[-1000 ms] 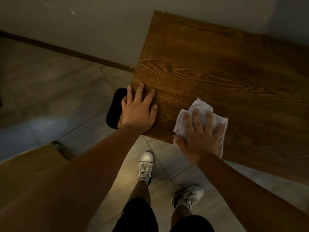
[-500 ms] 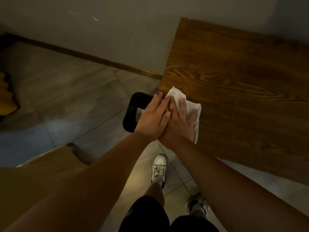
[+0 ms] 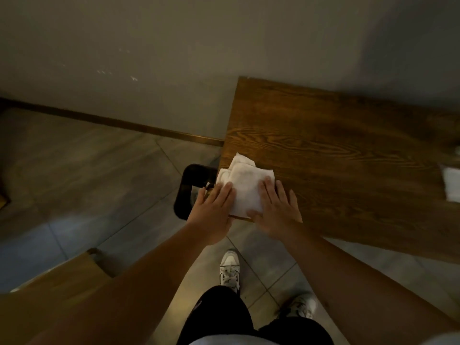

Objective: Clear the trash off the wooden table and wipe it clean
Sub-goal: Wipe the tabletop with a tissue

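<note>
Single head-worn view, steeply downward, close over the table corner (image 3: pixel 323 150).

We find no text, label, brand, number or sign that we can read anywhere in this view. The dim light and blur leave nothing legible on any surface.

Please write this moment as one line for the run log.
stage: wiping | left hand: flat on white folded cloth | right hand: flat on cloth | cloth: near left corner of brown wooden table | black bin: below corner
</note>
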